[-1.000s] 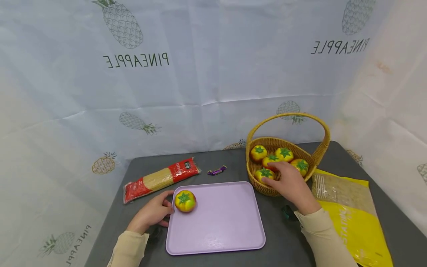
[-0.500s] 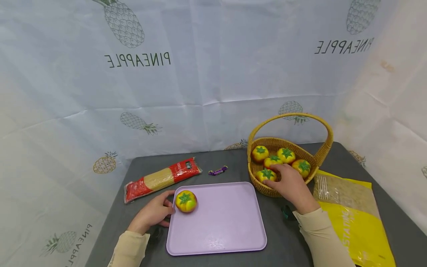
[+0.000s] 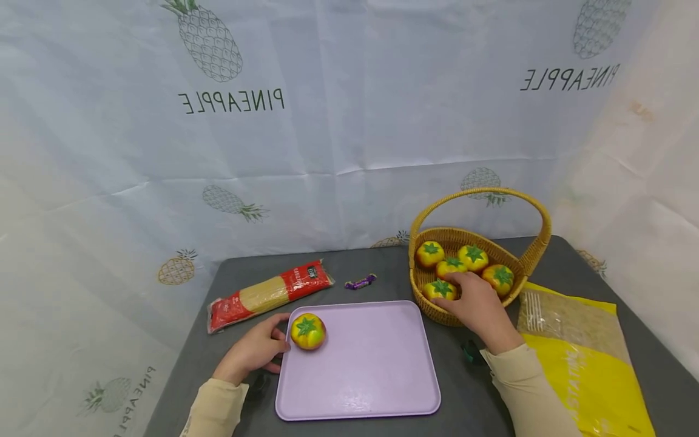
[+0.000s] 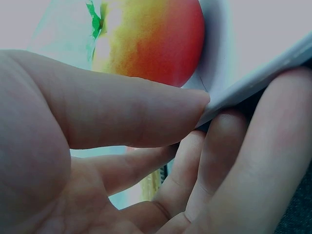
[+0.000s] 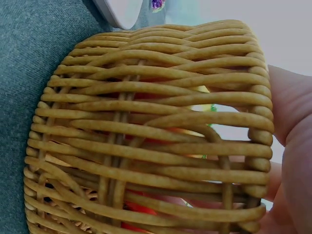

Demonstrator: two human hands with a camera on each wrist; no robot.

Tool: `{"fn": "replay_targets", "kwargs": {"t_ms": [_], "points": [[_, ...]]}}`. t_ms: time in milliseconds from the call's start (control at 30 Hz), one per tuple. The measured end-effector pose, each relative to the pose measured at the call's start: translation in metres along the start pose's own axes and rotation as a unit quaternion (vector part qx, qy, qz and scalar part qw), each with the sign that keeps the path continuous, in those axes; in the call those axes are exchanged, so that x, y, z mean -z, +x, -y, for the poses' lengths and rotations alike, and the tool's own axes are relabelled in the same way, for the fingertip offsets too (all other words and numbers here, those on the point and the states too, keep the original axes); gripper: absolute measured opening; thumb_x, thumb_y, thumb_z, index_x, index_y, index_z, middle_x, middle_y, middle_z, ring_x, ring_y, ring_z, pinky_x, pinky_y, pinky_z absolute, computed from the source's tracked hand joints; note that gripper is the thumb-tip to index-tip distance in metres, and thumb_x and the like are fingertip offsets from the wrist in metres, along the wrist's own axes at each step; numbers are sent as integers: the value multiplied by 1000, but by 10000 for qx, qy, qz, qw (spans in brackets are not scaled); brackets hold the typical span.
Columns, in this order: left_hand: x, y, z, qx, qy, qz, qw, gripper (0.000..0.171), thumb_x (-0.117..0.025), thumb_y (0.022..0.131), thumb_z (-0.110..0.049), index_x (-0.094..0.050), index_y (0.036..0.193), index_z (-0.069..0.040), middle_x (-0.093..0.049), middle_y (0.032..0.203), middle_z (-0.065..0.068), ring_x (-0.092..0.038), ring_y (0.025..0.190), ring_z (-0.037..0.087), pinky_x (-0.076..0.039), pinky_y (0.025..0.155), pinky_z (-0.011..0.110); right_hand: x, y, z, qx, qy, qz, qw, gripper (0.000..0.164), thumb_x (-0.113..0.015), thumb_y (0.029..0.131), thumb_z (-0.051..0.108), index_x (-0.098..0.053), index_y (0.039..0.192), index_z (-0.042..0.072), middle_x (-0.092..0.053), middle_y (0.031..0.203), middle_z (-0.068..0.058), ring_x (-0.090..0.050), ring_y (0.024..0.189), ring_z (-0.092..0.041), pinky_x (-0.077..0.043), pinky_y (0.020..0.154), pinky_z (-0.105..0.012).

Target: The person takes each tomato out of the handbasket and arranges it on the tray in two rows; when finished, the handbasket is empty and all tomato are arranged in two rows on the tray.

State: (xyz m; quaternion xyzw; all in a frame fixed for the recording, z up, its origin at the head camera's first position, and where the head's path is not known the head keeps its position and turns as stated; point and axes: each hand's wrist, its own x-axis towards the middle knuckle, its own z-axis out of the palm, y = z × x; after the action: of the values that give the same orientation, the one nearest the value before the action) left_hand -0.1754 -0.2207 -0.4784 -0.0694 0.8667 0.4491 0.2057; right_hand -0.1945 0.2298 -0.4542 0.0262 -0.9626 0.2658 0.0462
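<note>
My left hand (image 3: 255, 349) grips the left rim of a lilac tray (image 3: 363, 367), thumb on top and fingers beneath, as the left wrist view shows. A yellow-red tomato (image 3: 308, 331) with a green leafy top sits in the tray's far left corner, close to that thumb. My right hand (image 3: 482, 308) reaches into a wicker basket (image 5: 146, 97) and holds the front tomato (image 3: 439, 290) between thumb and fingers. Several similar tomatoes lie behind it in the basket. In the right wrist view the woven wall hides most of the fingers and the held tomato.
A red-ended noodle packet (image 3: 270, 294) lies behind the tray, beside a purple-wrapped candy (image 3: 360, 282). A large yellow bag (image 3: 587, 364) lies right of the basket. The basket's tall handle (image 3: 480, 191) arches above it. A patterned white curtain (image 3: 349, 121) hangs behind the table.
My right thumb and fingers have settled closer round the front tomato in the basket. The left hand stays on the tray; the head view has shifted slightly.
</note>
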Motion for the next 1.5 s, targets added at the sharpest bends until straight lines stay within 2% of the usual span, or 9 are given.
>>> {"fn": "replay_targets", "kwargs": {"t_ms": [400,567,767,1100,1500], "points": [[0,-2,-3,3,-86,31,10000,70,-73,94,-4,-49,160,-12,-59,108,15,-67,87,25,-68,64,43,0,-1,-2,-83,3,43,10000,66,-88,90,39,-69,138,-2,-70,136,-26,-67,121,-44,-56,106,-64],[0,-2,-3,17,-51,29,10000,70,-73,95,-5,-49,160,-13,-59,108,15,-67,88,25,-68,64,42,6,0,-4,-15,54,133,9999,67,-87,90,41,-69,139,-1,-71,135,-24,-68,120,-43,-57,104,-63],[0,-1,-2,-3,-82,13,10000,69,-73,95,-4,-49,159,-13,-59,107,15,-68,87,25,-68,64,42,16,-1,-5,-121,72,235,9996,68,-85,91,43,-68,140,-1,-70,137,-26,-67,119,-46,-57,100,-64],[-1,-1,-1,-60,-140,0,9999,68,-72,94,-3,-50,158,-11,-59,106,15,-68,86,25,-67,62,43,25,-4,0,63,83,36,9999,65,-87,90,38,-68,138,-2,-73,128,-24,-71,107,-38,-60,92,-60],[0,-2,-3,-22,-155,18,9999,70,-72,94,-3,-49,159,-12,-59,106,15,-67,86,26,-67,63,43,36,-9,7,66,-93,-127,9999,70,-87,89,43,-67,141,1,-68,137,-28,-68,115,-43,-57,97,-63]]}}
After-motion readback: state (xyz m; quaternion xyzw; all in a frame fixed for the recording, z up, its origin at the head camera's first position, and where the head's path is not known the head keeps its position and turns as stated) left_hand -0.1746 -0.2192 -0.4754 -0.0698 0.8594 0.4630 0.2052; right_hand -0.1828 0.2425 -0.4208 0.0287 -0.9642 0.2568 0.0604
